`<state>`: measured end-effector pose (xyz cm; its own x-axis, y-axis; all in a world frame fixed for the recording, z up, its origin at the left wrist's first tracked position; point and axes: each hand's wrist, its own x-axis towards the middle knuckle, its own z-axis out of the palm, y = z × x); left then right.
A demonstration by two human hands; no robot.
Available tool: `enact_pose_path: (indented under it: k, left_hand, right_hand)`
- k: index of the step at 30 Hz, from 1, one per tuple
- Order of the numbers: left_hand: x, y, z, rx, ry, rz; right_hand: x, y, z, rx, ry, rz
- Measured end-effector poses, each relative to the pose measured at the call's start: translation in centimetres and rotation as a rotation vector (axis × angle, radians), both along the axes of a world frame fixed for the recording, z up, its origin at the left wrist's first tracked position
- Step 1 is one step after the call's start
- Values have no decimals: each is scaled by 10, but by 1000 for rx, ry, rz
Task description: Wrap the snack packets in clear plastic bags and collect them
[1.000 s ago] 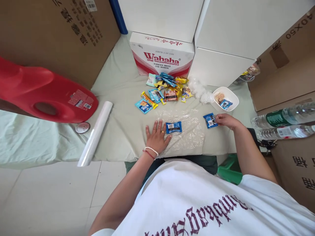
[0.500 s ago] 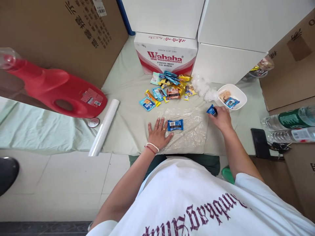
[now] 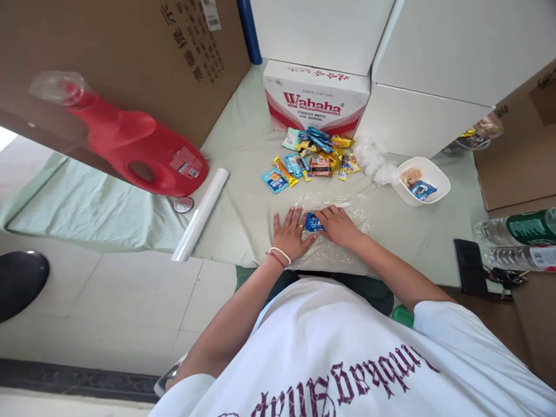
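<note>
Red jug (image 3: pixel 163 139), white Wahaha carton (image 3: pixel 315 98), two plastic bottles (image 3: pixel 532 227)

Right hand (image 3: pixel 341 226) (now leftward) at blue packet (image 3: pixel 313 222)

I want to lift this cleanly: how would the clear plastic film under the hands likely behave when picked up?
The clear plastic film is probably floppy, given its many wrinkles. It looks light for its size, as the cloth shows through. It may sag where the blue packet lies over it.
</note>
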<state>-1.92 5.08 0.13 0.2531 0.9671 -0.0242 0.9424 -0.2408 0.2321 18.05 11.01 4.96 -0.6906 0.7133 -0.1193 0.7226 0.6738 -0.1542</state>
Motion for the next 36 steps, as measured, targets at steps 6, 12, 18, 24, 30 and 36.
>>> enact_pose_path:
  k: [6,12,18,24,30,36]
  left_hand:
    - [0,-2,-2,14,-42,8]
    - [0,-2,-1,14,-52,10]
    - [-1,-2,0,18,-61,4]
    - [-1,-1,-1,10,-47,3]
    - [-2,0,0,4,-41,1]
    - [-1,0,-3,10,-40,11]
  right_hand:
    - [35,-2,-8,15,40,8]
    - [43,-2,-11,-34,93,53]
    - [41,0,-10,-67,128,51]
    - [64,12,-11,-53,233,-9]
    - [58,10,-8,-69,123,12]
    - [34,9,-5,-8,30,26]
